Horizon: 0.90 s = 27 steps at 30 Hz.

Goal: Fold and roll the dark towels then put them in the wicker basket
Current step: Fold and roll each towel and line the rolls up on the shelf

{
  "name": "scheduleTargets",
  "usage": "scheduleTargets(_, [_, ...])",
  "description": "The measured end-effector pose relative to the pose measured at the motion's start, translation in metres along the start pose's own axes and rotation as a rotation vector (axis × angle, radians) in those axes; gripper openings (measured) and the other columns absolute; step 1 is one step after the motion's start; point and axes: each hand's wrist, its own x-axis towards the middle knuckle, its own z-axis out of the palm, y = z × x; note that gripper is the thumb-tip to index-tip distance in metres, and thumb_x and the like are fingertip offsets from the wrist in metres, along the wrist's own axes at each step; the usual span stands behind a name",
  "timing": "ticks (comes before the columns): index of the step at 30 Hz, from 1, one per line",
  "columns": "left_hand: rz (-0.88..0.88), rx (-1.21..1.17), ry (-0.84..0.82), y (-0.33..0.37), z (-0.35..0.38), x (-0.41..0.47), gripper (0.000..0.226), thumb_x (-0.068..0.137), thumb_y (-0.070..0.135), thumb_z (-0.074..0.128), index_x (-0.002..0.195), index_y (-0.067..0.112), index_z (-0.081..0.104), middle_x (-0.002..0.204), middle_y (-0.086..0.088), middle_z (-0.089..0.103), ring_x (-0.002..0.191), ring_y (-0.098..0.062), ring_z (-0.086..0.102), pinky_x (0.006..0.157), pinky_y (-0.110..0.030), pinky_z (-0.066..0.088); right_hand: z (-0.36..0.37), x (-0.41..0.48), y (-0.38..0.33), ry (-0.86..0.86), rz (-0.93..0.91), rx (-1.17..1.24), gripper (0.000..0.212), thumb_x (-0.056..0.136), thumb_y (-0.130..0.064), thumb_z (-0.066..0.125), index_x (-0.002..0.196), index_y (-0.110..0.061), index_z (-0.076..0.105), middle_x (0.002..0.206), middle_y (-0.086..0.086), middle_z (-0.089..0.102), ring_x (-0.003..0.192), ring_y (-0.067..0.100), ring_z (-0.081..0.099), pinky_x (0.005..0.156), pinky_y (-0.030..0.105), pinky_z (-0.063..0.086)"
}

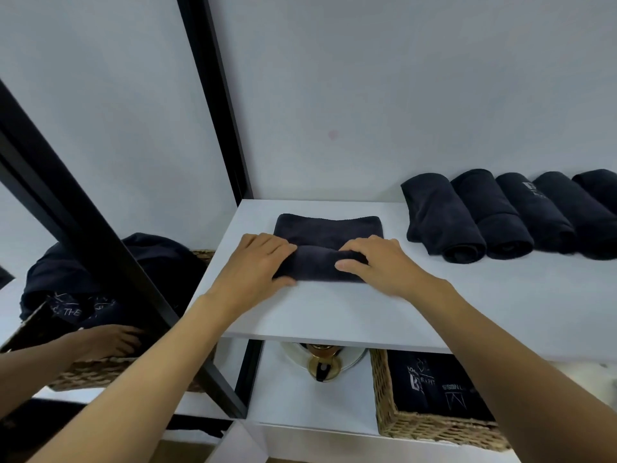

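A dark folded towel (329, 228) lies flat on the white shelf (334, 315), with its near end rolled into a thick tube. My left hand (257, 262) grips the left end of the roll. My right hand (374, 262) curls over the right end, thumb in front. Several rolled dark towels (467, 222) lie side by side at the right of the shelf. A wicker basket (417, 426) holding dark towels with white print sits on the lower shelf at the right.
A black-framed mirror (83, 228) at the left reflects a second wicker basket with dark cloth and a hand. A glass kettle with a gold knob (322, 362) stands on the lower shelf under the shelf's front edge. A white wall backs the shelf.
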Motion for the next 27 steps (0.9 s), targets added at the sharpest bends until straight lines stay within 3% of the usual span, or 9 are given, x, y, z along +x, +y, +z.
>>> scheduleTargets(4, [-0.163, -0.279, -0.190, -0.006, -0.011, 0.025, 0.025, 0.087, 0.037, 0.069, 0.110, 0.028, 0.063, 0.099, 0.010, 0.065, 0.093, -0.016, 0.057, 0.082, -0.031, 0.038, -0.010, 0.007, -0.007, 0.015, 0.005, -0.009, 0.020, 0.095, -0.039, 0.057, 0.114, -0.034, 0.055, 0.106, -0.012, 0.061, 0.099, 0.013, 0.055, 0.101, 0.040, 0.035])
scheduleTargets(8, [-0.286, -0.476, -0.391, -0.022, -0.018, 0.049, 0.017, 0.092, 0.040, 0.062, 0.104, 0.029, 0.065, 0.095, 0.006, 0.064, 0.089, -0.013, 0.057, 0.080, -0.029, 0.046, -0.001, 0.004, -0.011, 0.101, -0.119, -0.272, 0.046, 0.092, -0.047, 0.059, 0.133, -0.029, 0.049, 0.125, -0.008, 0.054, 0.111, 0.016, 0.050, 0.093, 0.030, 0.027])
scheduleTargets(11, [-0.363, -0.574, -0.459, -0.028, -0.016, 0.065, 0.029, 0.093, 0.046, 0.056, 0.098, 0.019, 0.067, 0.097, -0.001, 0.067, 0.095, -0.021, 0.062, 0.087, -0.038, 0.048, -0.003, 0.015, -0.005, 0.030, -0.029, -0.187, 0.039, 0.097, -0.045, 0.051, 0.131, -0.026, 0.052, 0.120, -0.007, 0.058, 0.110, 0.018, 0.051, 0.095, 0.034, 0.031])
scheduleTargets(15, [-0.499, -0.661, -0.320, -0.028, 0.000, 0.075, 0.024, 0.096, 0.040, 0.055, 0.097, 0.018, 0.064, 0.100, 0.002, 0.066, 0.098, -0.019, 0.060, 0.085, -0.033, 0.046, -0.015, 0.048, 0.001, -0.102, 0.086, -0.183, 0.030, 0.102, -0.042, 0.035, 0.101, -0.023, 0.059, 0.097, -0.002, 0.058, 0.097, 0.024, 0.053, 0.084, 0.039, 0.031])
scheduleTargets(17, [-0.591, -0.636, -0.198, -0.024, 0.009, 0.077, 0.023, 0.095, 0.042, 0.056, 0.093, 0.019, 0.059, 0.096, 0.004, 0.065, 0.091, -0.017, 0.059, 0.074, -0.030, 0.046, -0.017, 0.061, 0.003, -0.131, 0.135, -0.181, 0.031, 0.102, -0.040, 0.035, 0.103, -0.023, 0.061, 0.102, 0.001, 0.052, 0.096, 0.027, 0.052, 0.082, 0.039, 0.028])
scheduleTargets(19, [-0.647, -0.527, -0.098, -0.021, 0.015, 0.079, 0.024, 0.095, 0.044, 0.056, 0.088, 0.021, 0.057, 0.091, 0.004, 0.064, 0.086, -0.019, 0.059, 0.069, -0.032, 0.047, -0.016, 0.069, -0.001, -0.050, 0.114, -0.192, 0.026, 0.101, -0.031, 0.040, 0.115, -0.023, 0.061, 0.113, 0.002, 0.051, 0.098, 0.027, 0.053, 0.085, 0.038, 0.030])
scheduleTargets(22, [-0.693, -0.341, 0.012, -0.021, 0.021, 0.086, 0.025, 0.095, 0.044, 0.055, 0.084, 0.022, 0.061, 0.092, 0.002, 0.064, 0.086, -0.022, 0.059, 0.070, -0.035, 0.045, -0.003, 0.065, -0.007, 0.195, -0.091, -0.305, 0.029, 0.097, -0.015, 0.044, 0.120, -0.020, 0.060, 0.116, 0.002, 0.058, 0.097, 0.026, 0.055, 0.086, 0.036, 0.037])
scheduleTargets(24, [-0.783, -0.286, 0.057, -0.019, 0.024, 0.090, 0.029, 0.095, 0.045, 0.054, 0.087, 0.019, 0.063, 0.094, 0.001, 0.064, 0.087, -0.024, 0.059, 0.069, -0.034, 0.043, 0.008, 0.056, -0.003, 0.231, -0.164, -0.276, 0.030, 0.096, -0.027, 0.050, 0.123, -0.017, 0.060, 0.121, 0.002, 0.060, 0.103, 0.025, 0.055, 0.091, 0.036, 0.036])
scheduleTargets(27, [-1.029, -0.309, 0.036, -0.014, 0.029, 0.092, 0.046, 0.097, 0.055, 0.042, 0.103, 0.014, 0.062, 0.104, -0.006, 0.065, 0.095, -0.030, 0.059, 0.073, -0.036, 0.043, 0.017, 0.053, 0.009, 0.151, -0.166, -0.332, 0.053, 0.088, -0.046, 0.062, 0.130, -0.016, 0.055, 0.131, 0.001, 0.055, 0.114, 0.025, 0.052, 0.100, 0.039, 0.034])
